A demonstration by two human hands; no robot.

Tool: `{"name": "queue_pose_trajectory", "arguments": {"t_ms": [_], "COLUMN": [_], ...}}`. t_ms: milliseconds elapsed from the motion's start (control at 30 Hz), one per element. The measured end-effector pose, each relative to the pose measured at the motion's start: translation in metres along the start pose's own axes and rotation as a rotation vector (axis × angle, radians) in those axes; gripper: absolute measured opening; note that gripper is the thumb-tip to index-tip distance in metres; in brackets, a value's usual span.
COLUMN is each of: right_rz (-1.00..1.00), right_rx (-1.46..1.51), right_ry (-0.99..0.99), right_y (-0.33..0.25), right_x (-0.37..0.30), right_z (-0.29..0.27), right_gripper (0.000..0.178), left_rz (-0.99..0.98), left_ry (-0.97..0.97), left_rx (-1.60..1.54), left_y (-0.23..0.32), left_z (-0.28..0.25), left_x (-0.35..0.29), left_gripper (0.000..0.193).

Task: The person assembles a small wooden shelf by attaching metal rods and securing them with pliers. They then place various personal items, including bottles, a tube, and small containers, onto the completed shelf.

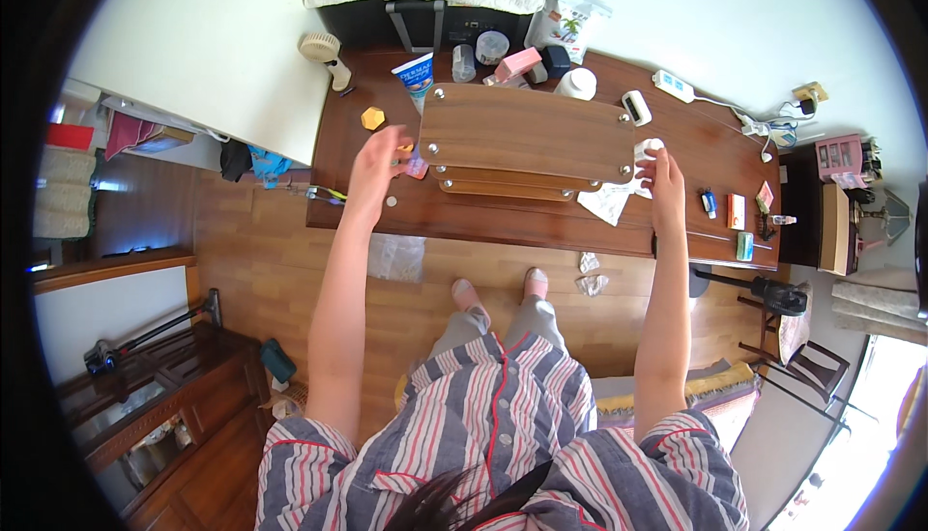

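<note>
A small tiered wooden rack with silver screw caps at its corners stands on the desk between my hands. My left hand is raised just left of it, fingers apart and slightly blurred, holding nothing that I can see. Behind those fingers lies a small pink and purple packet. On the rack's other side my right hand is open, its fingers spread beside a white container. Neither hand visibly touches the rack. A crumpled white tissue lies by the rack's lower right corner.
Along the back of the dark red desk stand a blue and white tube, a beige handheld fan, clear jars and a white bottle. A yellow faceted object sits at left. A power strip and small boxes are at right.
</note>
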State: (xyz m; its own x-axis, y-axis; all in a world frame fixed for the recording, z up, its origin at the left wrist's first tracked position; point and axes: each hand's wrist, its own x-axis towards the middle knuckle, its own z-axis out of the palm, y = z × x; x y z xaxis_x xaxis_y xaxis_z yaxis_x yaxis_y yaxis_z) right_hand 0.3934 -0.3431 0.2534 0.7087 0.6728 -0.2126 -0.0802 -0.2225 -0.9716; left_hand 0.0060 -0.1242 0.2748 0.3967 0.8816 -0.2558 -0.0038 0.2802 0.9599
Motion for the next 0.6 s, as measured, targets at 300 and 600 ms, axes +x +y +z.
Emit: {"name": "queue_pose_trajectory", "arguments": {"t_ms": [300,600], "right_rz": [0.087,-0.078], "right_rx": [-0.221,-0.77], "right_ry": [0.06,0.069], "right_y": [0.074,0.119], "right_x": [0.021,0.153], "right_z": [-0.037,-0.045], "right_gripper": [0.029,0.1], "left_rz": [-0.443,-0.641], "left_ry": [0.423,0.317], "left_rx": [-0.28,-0.169], "left_y": [-0.148,-0.216], "left_z": [-0.051,0.068], "left_x": [-0.095,-0.1], "left_gripper": [0.034,0.032]}}
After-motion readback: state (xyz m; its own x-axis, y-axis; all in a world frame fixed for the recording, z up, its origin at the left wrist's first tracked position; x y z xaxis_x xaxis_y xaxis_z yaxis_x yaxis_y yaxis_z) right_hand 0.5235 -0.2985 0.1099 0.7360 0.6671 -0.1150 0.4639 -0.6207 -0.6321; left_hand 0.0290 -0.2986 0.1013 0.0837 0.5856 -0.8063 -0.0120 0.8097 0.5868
